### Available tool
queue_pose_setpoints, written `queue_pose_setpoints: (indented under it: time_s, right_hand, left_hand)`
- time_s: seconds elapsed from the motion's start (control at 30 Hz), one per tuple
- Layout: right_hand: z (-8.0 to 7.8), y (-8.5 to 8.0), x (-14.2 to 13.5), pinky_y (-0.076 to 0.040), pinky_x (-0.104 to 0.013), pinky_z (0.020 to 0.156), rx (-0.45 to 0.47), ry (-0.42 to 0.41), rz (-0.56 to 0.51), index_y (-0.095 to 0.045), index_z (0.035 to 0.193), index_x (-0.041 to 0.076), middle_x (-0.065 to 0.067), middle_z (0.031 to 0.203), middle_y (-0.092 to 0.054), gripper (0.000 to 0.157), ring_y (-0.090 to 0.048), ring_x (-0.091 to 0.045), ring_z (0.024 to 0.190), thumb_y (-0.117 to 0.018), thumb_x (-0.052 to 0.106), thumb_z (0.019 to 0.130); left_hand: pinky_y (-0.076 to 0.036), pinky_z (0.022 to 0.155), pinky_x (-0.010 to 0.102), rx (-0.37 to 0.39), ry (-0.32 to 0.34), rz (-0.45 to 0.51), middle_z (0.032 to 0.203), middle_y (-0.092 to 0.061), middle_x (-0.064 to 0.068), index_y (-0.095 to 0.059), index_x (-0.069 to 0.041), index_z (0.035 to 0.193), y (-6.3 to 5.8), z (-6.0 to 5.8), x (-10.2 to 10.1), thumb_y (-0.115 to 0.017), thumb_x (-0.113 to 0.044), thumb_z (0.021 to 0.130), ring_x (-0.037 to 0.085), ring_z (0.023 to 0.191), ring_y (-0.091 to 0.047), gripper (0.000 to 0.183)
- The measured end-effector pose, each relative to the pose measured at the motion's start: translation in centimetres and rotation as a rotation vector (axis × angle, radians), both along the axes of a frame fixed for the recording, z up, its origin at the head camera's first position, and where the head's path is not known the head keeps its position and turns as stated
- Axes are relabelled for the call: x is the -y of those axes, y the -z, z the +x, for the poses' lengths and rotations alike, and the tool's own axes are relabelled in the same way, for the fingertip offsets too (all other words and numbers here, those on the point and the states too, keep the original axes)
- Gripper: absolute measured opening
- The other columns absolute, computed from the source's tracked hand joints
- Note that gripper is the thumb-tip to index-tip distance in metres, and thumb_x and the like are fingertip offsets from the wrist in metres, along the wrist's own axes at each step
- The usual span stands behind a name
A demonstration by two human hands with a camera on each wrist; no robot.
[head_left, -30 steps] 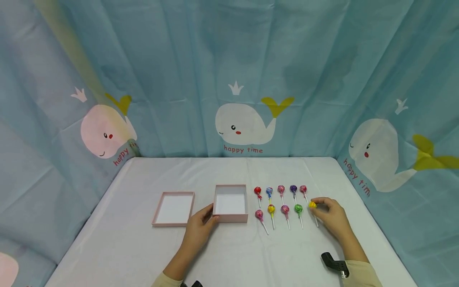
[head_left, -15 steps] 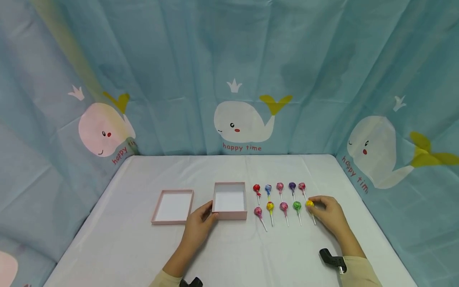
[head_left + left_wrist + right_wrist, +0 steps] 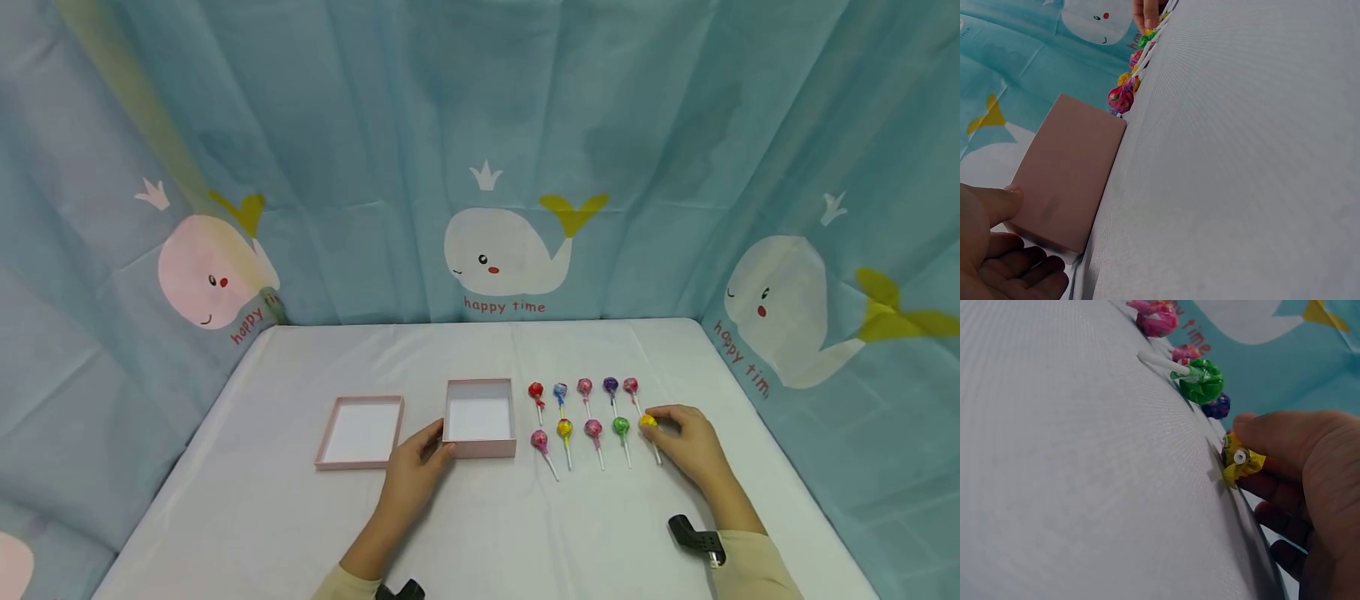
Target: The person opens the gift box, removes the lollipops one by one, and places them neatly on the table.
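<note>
In the head view, an uncovered pink box [image 3: 483, 450] with a white inside stands at the middle of the table. My left hand [image 3: 414, 471] grips its near left corner, thumb on the front wall and fingers along the left side. The left wrist view shows that thumb [image 3: 1000, 203] on the pink wall. At the right end of the near row, my right hand [image 3: 693, 446] pinches a yellow lollipop [image 3: 648, 422] by its wrapped head. Its white stick points toward me. Seen by the right wrist camera, thumb and fingers sit around the yellow wrapper [image 3: 1251, 466].
Two rows of wrapped lollipops lie right of the box, among them a red one [image 3: 536, 390], a purple one [image 3: 611, 385] and a green one [image 3: 621, 425]. The pink-rimmed lid [image 3: 352, 466] lies left of the box. A blue whale-print curtain [image 3: 375, 250] surrounds the table.
The whole head view has shifted slightly, everything sitting a little higher. Both hands keep their places at the box and the yellow lollipop, whose head has moved slightly left.
</note>
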State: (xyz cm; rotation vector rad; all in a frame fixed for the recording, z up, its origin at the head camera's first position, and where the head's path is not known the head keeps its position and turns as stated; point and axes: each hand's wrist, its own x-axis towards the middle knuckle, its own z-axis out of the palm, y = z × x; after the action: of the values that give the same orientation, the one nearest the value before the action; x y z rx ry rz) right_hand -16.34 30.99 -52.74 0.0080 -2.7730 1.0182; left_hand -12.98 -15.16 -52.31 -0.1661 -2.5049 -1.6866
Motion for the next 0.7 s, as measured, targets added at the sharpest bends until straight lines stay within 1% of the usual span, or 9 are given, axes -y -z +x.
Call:
queue_pose_setpoints:
  time_s: [0.17, 0.37, 0.57, 0.7]
  right_hand:
    - [0.02, -0.14, 0.04, -0.041, -0.065, 0.109, -0.006, 0.006, -0.009, -0.071, 0.121, 0.006, -0.021, 0.127, -0.066, 0.043, -0.052, -0.043, 0.128, -0.076, 0.039, 0.094]
    - [0.21, -0.12, 0.11, -0.039, -0.066, 0.111, 0.022, 0.016, -0.022, -0.069, 0.126, 0.007, -0.020, 0.131, -0.064, 0.048, -0.050, -0.043, 0.131, -0.074, 0.043, 0.094]
    - [0.34, -0.35, 0.24, -0.040, -0.066, 0.110, -0.004, 0.020, -0.011, -0.069, 0.125, 0.006, -0.020, 0.129, -0.065, 0.042, -0.050, -0.044, 0.130, -0.074, 0.036, 0.096]
    - [0.40, -0.83, 0.37, -0.040, -0.068, 0.109, -0.033, 0.030, -0.004, -0.069, 0.126, 0.008, -0.020, 0.132, -0.063, 0.039, -0.048, -0.046, 0.133, -0.071, 0.036, 0.099]
  left_hand:
    - [-0.050, 0.110, 0.035, -0.020, 0.003, 0.001, 0.144, -0.061, 0.012, -0.057, 0.000, 0.143, -0.15, 0.05, -0.03, -0.075, -0.023, 0.095, 0.026, 0.135, -0.057, 0.056]
    - [-0.051, 0.109, 0.035, -0.028, -0.007, -0.002, 0.143, -0.062, 0.011, -0.059, -0.001, 0.142, -0.15, 0.14, 0.05, -0.076, -0.021, 0.094, 0.026, 0.134, -0.058, 0.055]
    - [-0.051, 0.110, 0.037, -0.036, -0.014, -0.029, 0.142, -0.062, 0.011, -0.059, -0.003, 0.142, -0.29, 0.18, 0.12, -0.078, -0.022, 0.093, 0.027, 0.134, -0.058, 0.056]
    - [-0.051, 0.109, 0.040, -0.032, -0.029, -0.069, 0.143, -0.062, 0.011, -0.060, -0.006, 0.143, -0.71, 0.19, 0.37, -0.079, -0.027, 0.092, 0.030, 0.133, -0.059, 0.058]
